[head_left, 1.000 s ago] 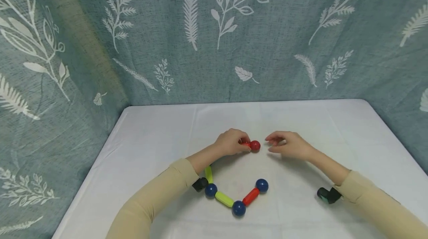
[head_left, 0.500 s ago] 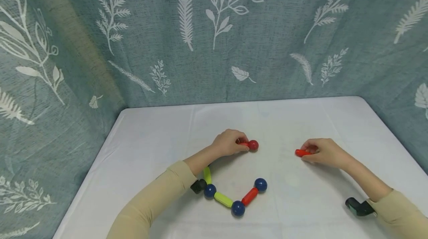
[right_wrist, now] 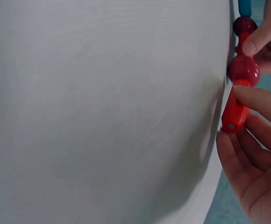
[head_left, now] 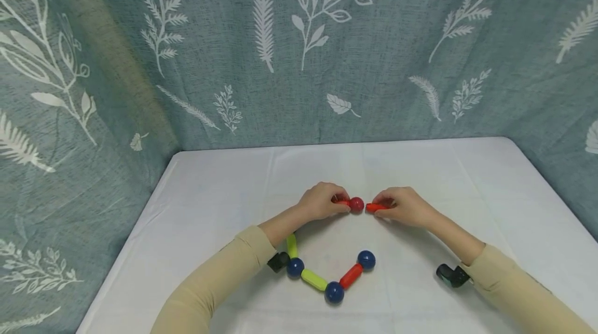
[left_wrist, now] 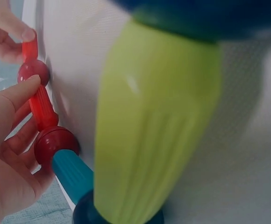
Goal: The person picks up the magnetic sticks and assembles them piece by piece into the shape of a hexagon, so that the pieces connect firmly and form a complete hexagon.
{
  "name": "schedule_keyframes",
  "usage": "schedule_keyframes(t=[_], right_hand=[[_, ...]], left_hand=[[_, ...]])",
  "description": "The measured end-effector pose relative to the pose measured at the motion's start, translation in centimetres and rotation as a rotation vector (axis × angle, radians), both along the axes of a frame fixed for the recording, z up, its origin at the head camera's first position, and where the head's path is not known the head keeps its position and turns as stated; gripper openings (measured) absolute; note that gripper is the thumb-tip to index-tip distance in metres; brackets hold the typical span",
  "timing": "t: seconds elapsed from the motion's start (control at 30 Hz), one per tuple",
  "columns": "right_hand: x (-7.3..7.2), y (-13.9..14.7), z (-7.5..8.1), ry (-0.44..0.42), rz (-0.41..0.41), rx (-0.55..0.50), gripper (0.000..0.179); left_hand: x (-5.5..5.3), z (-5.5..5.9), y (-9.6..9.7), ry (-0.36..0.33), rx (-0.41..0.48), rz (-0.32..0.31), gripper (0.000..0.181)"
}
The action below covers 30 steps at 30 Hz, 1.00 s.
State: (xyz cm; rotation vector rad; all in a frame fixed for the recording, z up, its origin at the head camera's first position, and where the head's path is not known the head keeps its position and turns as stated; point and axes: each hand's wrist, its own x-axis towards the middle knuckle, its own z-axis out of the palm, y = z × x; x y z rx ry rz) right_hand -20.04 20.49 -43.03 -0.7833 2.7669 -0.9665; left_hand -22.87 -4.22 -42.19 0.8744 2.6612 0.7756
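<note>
My left hand pinches a red magnetic rod between thumb and fingers. A red ball sits at the rod's right end, and a darker red ball at its other end joins a teal rod. My right hand pinches a second red rod, its tip pointing at the red ball. Whether tip and ball touch, I cannot tell. Nearer me, the chain continues with yellow-green rods, blue balls and one more red rod. My left arm hides part of it in the head view.
A white-covered table lies under everything. Behind it and at the sides hangs a teal curtain with white leaf prints. Black wrist cameras hang below both sleeves, the left one close beside a blue ball.
My right hand moved out to the right, picked up the red rod and came back left with it to beside the red ball. The left hand kept its grip in place.
</note>
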Motion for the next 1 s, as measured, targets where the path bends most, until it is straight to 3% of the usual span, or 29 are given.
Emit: schedule_keyframes(t=[0.1, 0.2, 0.27, 0.37, 0.47, 0.57, 0.63, 0.8, 0.93, 1.0], right_hand=[[-0.2, -0.5, 0.1, -0.010, 0.003, 0.007, 0.017], [-0.3, -0.7, 0.2, -0.012, 0.004, 0.018, 0.018], [-0.5, -0.8, 0.3, -0.002, 0.021, 0.011, 0.021], [-0.8, -1.2, 0.0, 0.021, 0.054, 0.002, 0.028], [-1.1, -2.0, -0.1, 0.027, 0.073, 0.006, 0.032], [-1.2, -2.6, -0.2, 0.023, 0.071, 0.030, 0.032], [-1.2, -2.9, -0.2, 0.016, 0.060, 0.043, 0.032], [-0.9, -3.3, -0.1, -0.016, -0.058, 0.054, 0.033], [-0.7, -3.2, 0.0, -0.084, -0.210, 0.065, 0.041], [-0.6, -3.0, 0.2, -0.132, -0.233, 0.072, 0.046]], left_hand=[[0.1, -0.1, 0.0, 0.005, -0.004, -0.003, 0.020], [0.6, 0.1, 0.1, 0.058, -0.054, -0.005, 0.029], [1.4, 0.4, 0.1, 0.110, -0.066, -0.017, 0.036], [3.6, 1.0, 0.3, 0.142, -0.061, -0.045, 0.041], [6.0, 1.3, 0.5, 0.057, -0.067, -0.094, 0.044], [8.0, 0.9, 0.8, -0.040, -0.131, -0.136, 0.049], [9.1, 0.5, 0.9, -0.069, -0.166, -0.157, 0.052], [10.4, 0.0, 1.1, -0.018, -0.206, -0.225, 0.048], [10.4, 0.2, 1.0, 0.064, -0.244, -0.328, 0.044], [10.2, 0.4, 0.8, 0.120, -0.274, -0.368, 0.041]])
